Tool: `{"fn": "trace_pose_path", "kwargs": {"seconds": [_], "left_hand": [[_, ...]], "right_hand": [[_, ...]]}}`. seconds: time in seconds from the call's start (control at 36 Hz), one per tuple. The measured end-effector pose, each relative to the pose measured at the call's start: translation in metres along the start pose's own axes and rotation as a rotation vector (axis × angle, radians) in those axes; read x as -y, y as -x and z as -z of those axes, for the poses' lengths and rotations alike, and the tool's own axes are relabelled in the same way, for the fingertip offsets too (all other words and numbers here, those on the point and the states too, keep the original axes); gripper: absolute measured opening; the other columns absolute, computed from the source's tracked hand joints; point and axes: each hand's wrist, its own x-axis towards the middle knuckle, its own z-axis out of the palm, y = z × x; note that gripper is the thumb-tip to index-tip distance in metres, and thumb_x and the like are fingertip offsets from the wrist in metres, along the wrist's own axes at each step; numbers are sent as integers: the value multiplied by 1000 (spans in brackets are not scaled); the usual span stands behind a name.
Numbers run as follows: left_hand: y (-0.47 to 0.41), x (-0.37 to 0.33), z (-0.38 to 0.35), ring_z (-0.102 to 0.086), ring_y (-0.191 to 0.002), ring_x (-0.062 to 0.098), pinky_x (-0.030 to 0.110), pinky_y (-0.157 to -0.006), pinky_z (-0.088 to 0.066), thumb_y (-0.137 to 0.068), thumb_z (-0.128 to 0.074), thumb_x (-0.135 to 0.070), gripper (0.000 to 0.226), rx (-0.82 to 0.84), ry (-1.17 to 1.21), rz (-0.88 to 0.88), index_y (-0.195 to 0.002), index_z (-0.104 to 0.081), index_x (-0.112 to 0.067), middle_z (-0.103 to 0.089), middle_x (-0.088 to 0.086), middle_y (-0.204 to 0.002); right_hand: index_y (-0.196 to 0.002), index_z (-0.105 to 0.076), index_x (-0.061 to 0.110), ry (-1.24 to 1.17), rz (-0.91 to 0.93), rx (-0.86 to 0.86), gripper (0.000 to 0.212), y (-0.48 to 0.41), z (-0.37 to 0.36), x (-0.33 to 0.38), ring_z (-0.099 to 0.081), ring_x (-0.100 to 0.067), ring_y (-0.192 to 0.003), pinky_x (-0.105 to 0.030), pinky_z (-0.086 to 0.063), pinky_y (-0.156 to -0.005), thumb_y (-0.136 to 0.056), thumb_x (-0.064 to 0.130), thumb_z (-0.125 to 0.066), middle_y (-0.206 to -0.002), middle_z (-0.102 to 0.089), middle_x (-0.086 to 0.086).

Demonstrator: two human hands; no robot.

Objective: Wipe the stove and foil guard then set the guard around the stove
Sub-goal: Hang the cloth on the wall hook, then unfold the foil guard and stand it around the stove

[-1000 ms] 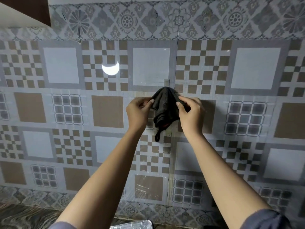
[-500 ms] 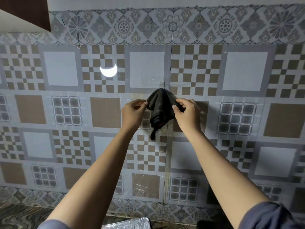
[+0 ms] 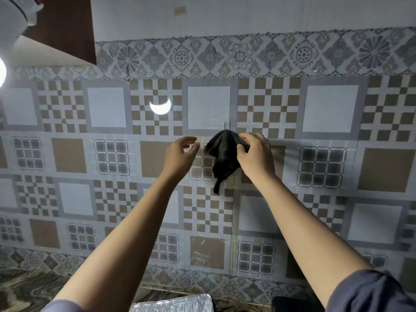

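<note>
The cloth [image 3: 222,154] is black, the wall [image 3: 326,154] has brown, white and grey squares with checks and flowers, the sleeve [image 3: 371,291] is dark blue, and the foil guard [image 3: 175,304] is shiny silver.

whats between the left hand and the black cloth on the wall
Only bare patterned wall tile, seen in the head view; the left hand is apart from the black cloth.

Dark marbled countertop [image 3: 27,287] below tiled wall; foil guard [image 3: 175,303] lying on it
</note>
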Motion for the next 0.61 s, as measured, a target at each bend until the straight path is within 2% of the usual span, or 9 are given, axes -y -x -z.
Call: {"fn": "trace_pose_path", "kwargs": {"seconds": [0.14, 0.22, 0.28, 0.33, 0.42, 0.5, 0.56, 0.61], "left_hand": [[27, -4, 40, -53, -108, 10, 24, -89, -41, -93, -52, -28, 36, -29, -29, -7, -124, -55, -10, -60, 6, -126], [66, 14, 64, -55, -111, 14, 28, -92, -43, -93, -52, -26, 34, -32, -98, 54, -123, -56, -10, -60, 7, -125], [100, 34, 78, -56, -112, 20, 35, -95, -46, -92, -54, -27, 34, -41, -154, 125, -121, -58, -11, -60, 9, -123], [137, 55, 91, -56, -112, 23, 40, -97, -46, -91, -56, -27, 35, -38, -215, 211, -121, -58, -10, -58, 10, -123], [201, 83, 107, -54, -113, 23, 32, -94, -41, -90, -57, -25, 36, -19, -292, 353, -122, -57, -7, -56, 10, -124], [268, 107, 124, -55, -113, 25, 31, -95, -41, -88, -60, -26, 39, 50, -358, 463, -121, -57, -6, -57, 12, -122], [311, 117, 136, -54, -114, 27, 31, -97, -38, -84, -59, -36, 49, 101, -388, 543, -120, -57, -3, -58, 15, -120], [353, 127, 146, -53, -114, 28, 30, -97, -36, -74, -49, -50, 66, 126, -414, 618, -119, -58, -2, -58, 16, -118]], "right_hand": [[-123, -57, 11, -74, 161, 48, 33, 27, 4, 41, -51, -23, -115, -34, -43, -98, -91, 13, -50, -123, -57, -8], [-122, -58, 8, -175, 232, 145, 32, 59, -5, 60, -53, -24, -114, -31, -43, -100, -91, 10, -51, -123, -58, -11], [-124, -56, 10, -199, 241, 246, 33, 86, -16, 67, -50, -22, -119, -25, -39, -100, -92, 12, -50, -127, -56, -9], [-124, -56, 12, -222, 240, 358, 33, 114, -30, 71, -48, -21, -119, -28, -39, -98, -92, 13, -49, -125, -55, -7], [-125, -55, 14, -283, 178, 543, 32, 161, -52, 70, -47, -17, -119, -24, -36, -96, -94, 14, -46, -125, -54, -4], [-126, -54, 15, -317, 118, 720, 32, 213, -78, 67, -48, -18, -118, -27, -37, -101, -95, 15, -46, -125, -54, -5], [-126, -54, 17, -324, 102, 848, 32, 253, -99, 66, -46, -19, -122, -28, -34, -102, -95, 17, -47, -127, -53, -4], [-128, -52, 18, -332, 92, 973, 33, 294, -119, 66, -44, -19, -125, -32, -34, -106, -95, 18, -47, -130, -51, -4]]}}
